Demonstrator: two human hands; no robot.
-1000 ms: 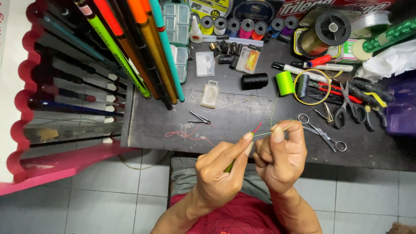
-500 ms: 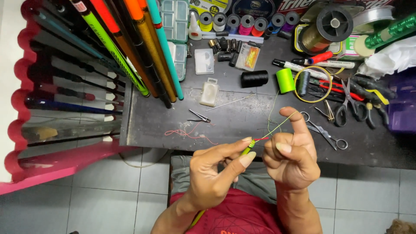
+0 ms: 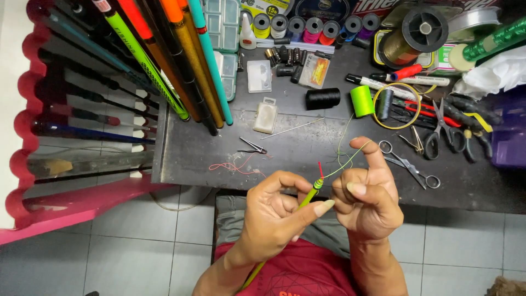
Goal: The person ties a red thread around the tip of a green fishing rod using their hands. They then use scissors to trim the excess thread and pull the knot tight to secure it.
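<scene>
Head view, looking down. Left hand (image 3: pixel 276 216): fingers curled, thumb and forefinger pinching the tip of a slim yellow-green rod (image 3: pixel 307 196), held just off the near edge of the dark tabletop (image 3: pixel 192 159); the rod's shaft runs down past the wrist. Right hand (image 3: pixel 368 200): forefinger raised, other fingers folded, neon green thread (image 3: pixel 342 167) looped over the forefinger and running to the rod tip. A short red thread end (image 3: pixel 320 168) stands at the tip.

On the tabletop: neon green spool (image 3: pixel 361 101) and black spool (image 3: pixel 322 98), mid-surface; silver scissors (image 3: pixel 408 163) near the near edge, right of the hands; small snips (image 3: pixel 252 147) and loose red thread (image 3: pixel 233 166) toward the near left corner; coloured rods (image 3: pixel 181 60) leaning across the far left corner.
</scene>
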